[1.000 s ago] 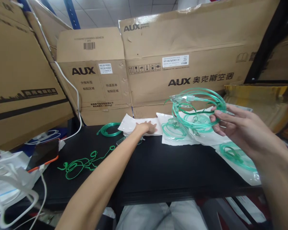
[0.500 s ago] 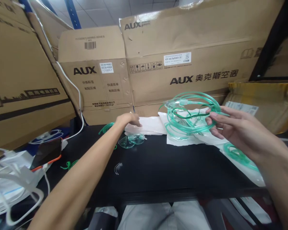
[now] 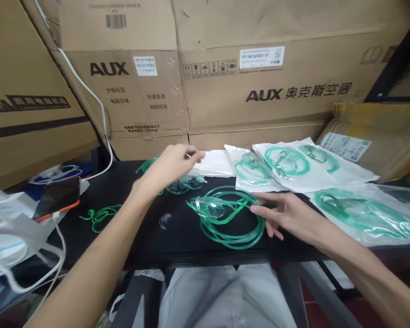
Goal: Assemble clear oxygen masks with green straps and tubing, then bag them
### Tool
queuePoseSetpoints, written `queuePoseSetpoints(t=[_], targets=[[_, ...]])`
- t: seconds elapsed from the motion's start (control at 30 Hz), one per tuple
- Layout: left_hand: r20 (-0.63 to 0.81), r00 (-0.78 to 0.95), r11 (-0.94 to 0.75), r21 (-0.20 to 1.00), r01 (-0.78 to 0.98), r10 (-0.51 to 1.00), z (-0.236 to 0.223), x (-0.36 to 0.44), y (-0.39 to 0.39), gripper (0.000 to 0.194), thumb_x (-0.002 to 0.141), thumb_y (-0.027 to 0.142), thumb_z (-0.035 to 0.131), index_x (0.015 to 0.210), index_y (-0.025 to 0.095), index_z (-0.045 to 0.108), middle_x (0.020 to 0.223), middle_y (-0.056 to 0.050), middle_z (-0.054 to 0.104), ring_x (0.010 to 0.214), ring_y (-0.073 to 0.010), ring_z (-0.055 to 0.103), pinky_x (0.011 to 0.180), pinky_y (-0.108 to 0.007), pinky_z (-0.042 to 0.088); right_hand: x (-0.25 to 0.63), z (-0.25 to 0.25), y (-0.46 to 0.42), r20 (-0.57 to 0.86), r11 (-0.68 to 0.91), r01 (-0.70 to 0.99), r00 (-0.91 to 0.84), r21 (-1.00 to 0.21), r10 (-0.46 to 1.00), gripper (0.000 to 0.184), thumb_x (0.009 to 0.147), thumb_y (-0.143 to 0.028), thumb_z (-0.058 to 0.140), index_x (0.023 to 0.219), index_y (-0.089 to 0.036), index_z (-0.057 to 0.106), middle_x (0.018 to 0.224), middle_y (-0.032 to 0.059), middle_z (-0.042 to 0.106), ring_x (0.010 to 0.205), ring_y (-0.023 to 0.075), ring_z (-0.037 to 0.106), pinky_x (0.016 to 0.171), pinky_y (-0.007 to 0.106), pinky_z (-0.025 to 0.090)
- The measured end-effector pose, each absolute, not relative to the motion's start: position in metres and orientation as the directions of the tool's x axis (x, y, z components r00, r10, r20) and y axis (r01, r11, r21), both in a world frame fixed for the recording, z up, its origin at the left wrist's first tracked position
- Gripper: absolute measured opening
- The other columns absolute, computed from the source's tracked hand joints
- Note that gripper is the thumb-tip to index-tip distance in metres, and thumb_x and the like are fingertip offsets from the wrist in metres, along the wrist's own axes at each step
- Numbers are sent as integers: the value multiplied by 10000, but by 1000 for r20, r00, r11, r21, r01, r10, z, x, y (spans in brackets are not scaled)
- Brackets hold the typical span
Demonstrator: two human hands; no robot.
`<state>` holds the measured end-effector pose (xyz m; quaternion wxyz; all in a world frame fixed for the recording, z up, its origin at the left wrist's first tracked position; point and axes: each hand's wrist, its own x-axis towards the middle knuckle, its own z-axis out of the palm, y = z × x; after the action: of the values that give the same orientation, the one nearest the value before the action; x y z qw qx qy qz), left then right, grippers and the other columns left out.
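Observation:
My right hand (image 3: 282, 212) grips the side of a coil of green tubing (image 3: 237, 241) joined to a clear green oxygen mask (image 3: 212, 207), low over the front of the black table. My left hand (image 3: 177, 161) is closed near a white pouch (image 3: 218, 164), fingers curled together. A thin pale sliver shows between them, too small to name. Below that hand lie other clear mask shells (image 3: 186, 183). Thin clear pieces (image 3: 164, 221) rest on the black surface nearby.
Pouches with masks and green tubing (image 3: 287, 161) lie at the right, one (image 3: 365, 214) nearer the front. Loose green straps (image 3: 102, 216), a phone (image 3: 61, 196) and white cables (image 3: 54, 255) are at the left. Cardboard boxes (image 3: 218, 105) stand behind the table (image 3: 191, 246).
My right hand has brought the mask and coiled tubing down and toward me, away from the pouches. My left hand has stayed by the white pouch. The view has tilted down.

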<state>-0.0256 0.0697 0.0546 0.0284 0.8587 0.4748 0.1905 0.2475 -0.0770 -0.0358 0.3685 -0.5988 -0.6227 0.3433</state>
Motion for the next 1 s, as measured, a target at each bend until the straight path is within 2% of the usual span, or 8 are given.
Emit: queuePoseSetpoints(t=[0.1, 0.2, 0.27, 0.53, 0.6, 0.7, 0.8, 1.0], targets=[[282, 554, -621, 388, 681, 783, 24, -31, 33, 436, 1058, 570, 497, 1140, 284, 816, 1187, -9, 818, 1108, -262, 728, 969, -328, 514, 246, -41, -77, 257, 136, 646, 97, -751, 961, 503, 971, -489, 707, 1385, -206, 675, 797, 42, 736, 538, 206, 627, 601, 380, 541], [254, 565, -614, 443, 653, 785, 1, -29, 17, 389, 1066, 535, 511, 1194, 312, 802, 1280, 5, 789, 1213, -262, 694, 1062, -339, 483, 232, -39, -74, 409, 288, 743, -21, -604, 912, 241, 1044, -384, 613, 1201, -289, 770, 1091, 84, 761, 931, 281, 728, 888, 446, 567], [235, 558, -596, 462, 657, 796, -4, -29, 14, 390, 1074, 535, 497, 1188, 318, 801, 1294, 8, 781, 1236, -261, 685, 1092, -347, 468, 218, -40, -66, 442, 370, 770, -128, -520, 888, 249, 1074, -296, 541, 1137, -280, 780, 1136, 101, 736, 1056, 301, 700, 963, 472, 541], [46, 651, -558, 562, 611, 758, -5, -30, 11, 490, 1005, 657, 578, 1372, 366, 721, 1417, 29, 723, 1326, -242, 643, 1111, -306, 452, 207, -67, -48, 449, 473, 801, -292, -367, 844, 133, 1065, -178, 521, 1063, -248, 634, 1100, 80, 651, 1068, 273, 633, 929, 436, 530], [30, 645, -536, 586, 608, 764, -6, -25, 8, 501, 998, 694, 554, 1329, 370, 743, 1371, 33, 748, 1289, -245, 665, 1069, -302, 474, 211, -68, -52, 445, 478, 802, -304, -357, 842, 116, 1071, -180, 513, 1078, -269, 588, 1101, 63, 648, 1010, 252, 640, 872, 405, 531], [14, 621, -506, 593, 627, 784, -8, -16, 6, 506, 1009, 714, 482, 1157, 348, 799, 1137, 27, 814, 1157, -253, 710, 922, -301, 513, 211, -65, -58, 429, 497, 799, -339, -337, 837, 113, 1068, -178, 514, 1068, -285, 552, 1078, 45, 647, 931, 240, 636, 787, 374, 512], [-7, 603, -490, 577, 654, 798, -10, -9, 5, 448, 1009, 653, 489, 1001, 339, 808, 959, 38, 810, 1038, -246, 723, 816, -295, 501, 208, -64, -59, 431, 510, 801, -358, -314, 828, 164, 1061, -127, 463, 1041, -271, 540, 1052, 65, 644, 909, 256, 615, 759, 381, 485], [29, 615, -526, 550, 649, 788, -10, -11, 2, 330, 986, 550, 557, 1006, 328, 800, 1098, 28, 807, 1139, -258, 697, 902, -302, 493, 204, -65, -56, 453, 531, 796, -375, -290, 809, 289, 971, 7, 437, 979, -252, 564, 934, 59, 658, 881, 261, 598, 760, 374, 478]])
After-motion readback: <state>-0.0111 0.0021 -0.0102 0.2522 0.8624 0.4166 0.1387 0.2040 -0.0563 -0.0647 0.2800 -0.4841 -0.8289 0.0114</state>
